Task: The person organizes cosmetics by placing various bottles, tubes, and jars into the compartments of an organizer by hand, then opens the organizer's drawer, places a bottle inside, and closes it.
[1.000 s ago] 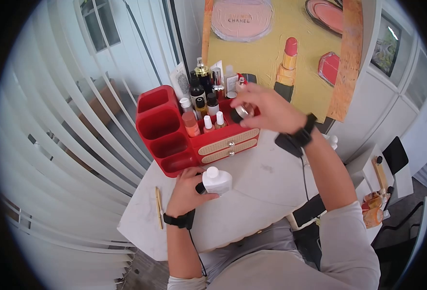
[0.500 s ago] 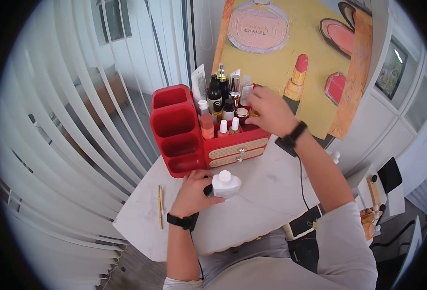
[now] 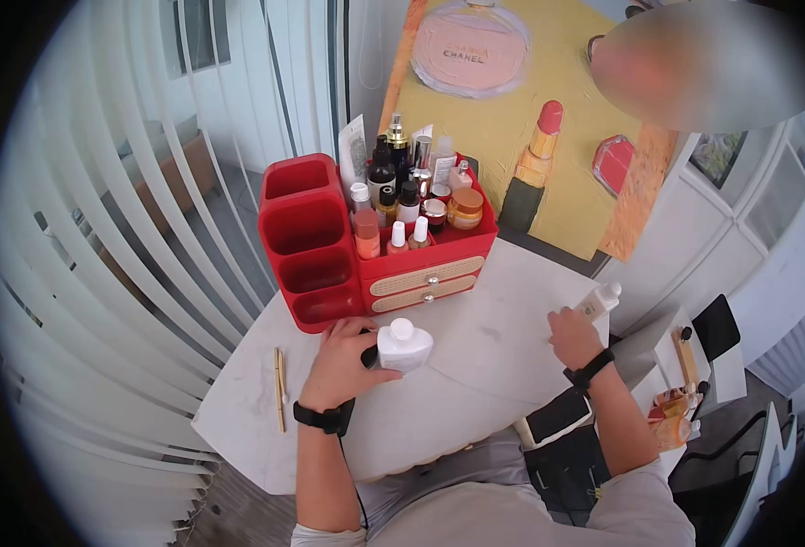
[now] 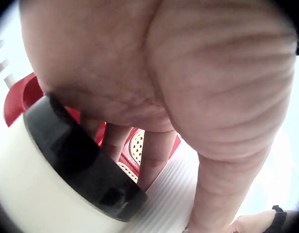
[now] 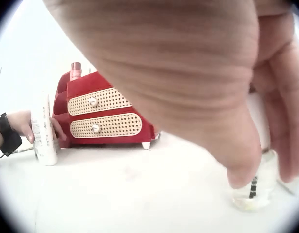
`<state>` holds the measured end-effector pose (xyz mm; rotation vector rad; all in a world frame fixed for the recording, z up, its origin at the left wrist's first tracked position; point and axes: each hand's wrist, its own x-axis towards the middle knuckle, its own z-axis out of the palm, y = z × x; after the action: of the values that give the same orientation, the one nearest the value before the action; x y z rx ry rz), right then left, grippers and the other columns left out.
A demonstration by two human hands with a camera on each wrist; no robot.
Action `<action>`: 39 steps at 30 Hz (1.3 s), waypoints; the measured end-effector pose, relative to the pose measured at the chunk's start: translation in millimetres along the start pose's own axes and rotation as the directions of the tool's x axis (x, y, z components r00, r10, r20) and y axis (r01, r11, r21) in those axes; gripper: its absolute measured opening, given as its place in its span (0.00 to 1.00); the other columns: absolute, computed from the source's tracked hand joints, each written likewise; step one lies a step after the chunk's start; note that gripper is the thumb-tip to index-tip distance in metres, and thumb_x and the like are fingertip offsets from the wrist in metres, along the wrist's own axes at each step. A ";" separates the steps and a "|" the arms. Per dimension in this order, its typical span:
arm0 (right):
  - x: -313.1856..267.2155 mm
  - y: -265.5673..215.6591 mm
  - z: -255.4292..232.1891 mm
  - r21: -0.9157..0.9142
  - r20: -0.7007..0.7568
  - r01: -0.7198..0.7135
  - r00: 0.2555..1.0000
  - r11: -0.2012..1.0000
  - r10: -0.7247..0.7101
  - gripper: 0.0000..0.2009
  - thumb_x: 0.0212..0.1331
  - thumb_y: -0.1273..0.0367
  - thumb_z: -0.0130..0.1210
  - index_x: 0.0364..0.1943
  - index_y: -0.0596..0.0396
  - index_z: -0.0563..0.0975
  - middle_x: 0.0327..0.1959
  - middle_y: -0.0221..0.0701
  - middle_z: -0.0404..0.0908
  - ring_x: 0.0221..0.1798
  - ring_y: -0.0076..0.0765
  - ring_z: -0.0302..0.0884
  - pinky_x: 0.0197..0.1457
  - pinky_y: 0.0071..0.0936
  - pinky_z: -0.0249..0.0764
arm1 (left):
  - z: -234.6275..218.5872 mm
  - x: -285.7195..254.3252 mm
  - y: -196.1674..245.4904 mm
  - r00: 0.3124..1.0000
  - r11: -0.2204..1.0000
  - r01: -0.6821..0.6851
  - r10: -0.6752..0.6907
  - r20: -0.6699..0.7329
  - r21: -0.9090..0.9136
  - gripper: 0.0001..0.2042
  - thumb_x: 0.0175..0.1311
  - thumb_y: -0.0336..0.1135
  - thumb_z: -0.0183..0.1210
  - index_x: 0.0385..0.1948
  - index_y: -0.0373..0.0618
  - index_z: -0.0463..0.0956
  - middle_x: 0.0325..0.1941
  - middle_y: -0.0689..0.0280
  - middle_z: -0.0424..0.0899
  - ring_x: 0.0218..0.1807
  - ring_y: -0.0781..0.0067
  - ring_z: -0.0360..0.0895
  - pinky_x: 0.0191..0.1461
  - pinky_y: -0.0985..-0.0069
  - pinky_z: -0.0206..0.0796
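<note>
My left hand [image 3: 337, 365] grips a white bottle [image 3: 406, 349] with a white cap, standing on the marble table before the organizer. Something black [image 3: 369, 352] shows between palm and bottle; in the left wrist view it is a black band [image 4: 79, 158] on a white body. At the table's right side my right hand [image 3: 575, 339] is round the lower part of a pale bottle [image 3: 594, 304] with a white cap. In the right wrist view the clear bottle [image 5: 259, 191] with black lettering sits between thumb and fingers, its base visible below the thumb.
A red organizer [image 3: 366, 272] stands at the back, with rattan-front drawers [image 3: 428, 283] and bottles and jars on its top right. Its left compartments [image 3: 309, 228] hold nothing visible. Two thin gold sticks [image 3: 280, 387] lie at left. Vertical blinds [image 3: 120, 273] flank the table.
My right hand has let go of jars in the organizer and moved right and nearer to the pale bottle. The left hand has stayed on the white bottle. The head view has shifted.
</note>
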<state>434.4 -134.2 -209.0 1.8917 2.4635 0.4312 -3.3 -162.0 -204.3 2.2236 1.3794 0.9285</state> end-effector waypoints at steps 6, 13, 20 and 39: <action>44.2 -38.3 -92.0 0.740 -0.105 0.189 0.980 0.645 -0.167 0.09 0.58 0.74 0.72 0.42 0.57 0.87 0.35 0.36 0.87 0.34 0.35 0.85 0.40 0.33 0.79 | 3.4 -0.1 -6.2 1.000 0.999 0.001 -0.001 0.005 0.035 0.29 0.42 0.44 0.83 0.50 0.47 0.89 0.60 0.61 0.85 0.67 0.52 0.76 0.74 0.54 0.63; 126.8 -49.0 -144.4 0.541 -0.585 0.354 0.810 0.763 0.040 0.09 0.61 0.73 0.68 0.43 0.60 0.84 0.38 0.43 0.85 0.38 0.51 0.84 0.44 0.41 0.80 | -2.5 2.2 0.0 1.000 1.000 -0.015 0.015 0.020 -0.001 0.30 0.40 0.43 0.83 0.51 0.48 0.89 0.61 0.60 0.84 0.66 0.51 0.76 0.73 0.53 0.64; 168.1 -49.5 -132.1 0.431 -0.415 0.334 0.898 0.838 -0.144 0.13 0.60 0.66 0.70 0.42 0.59 0.83 0.38 0.43 0.83 0.42 0.55 0.84 0.49 0.46 0.80 | -7.1 0.6 -4.1 0.999 0.999 0.030 -0.029 0.027 -0.021 0.33 0.37 0.39 0.84 0.53 0.45 0.87 0.63 0.59 0.82 0.68 0.48 0.75 0.73 0.54 0.67; -37.7 74.2 34.6 0.943 -0.107 -0.099 0.814 0.318 0.571 0.37 0.56 0.74 0.77 0.71 0.59 0.70 0.67 0.40 0.78 0.72 0.38 0.75 0.77 0.42 0.72 | -0.3 2.4 -9.4 1.000 0.992 -0.030 0.030 -0.006 -0.122 0.36 0.35 0.41 0.85 0.55 0.45 0.86 0.69 0.57 0.78 0.71 0.48 0.73 0.76 0.56 0.65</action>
<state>520.9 -145.2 -232.0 3.0547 2.8003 -0.9366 -8.9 -155.7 -208.9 2.1579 1.2591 1.0009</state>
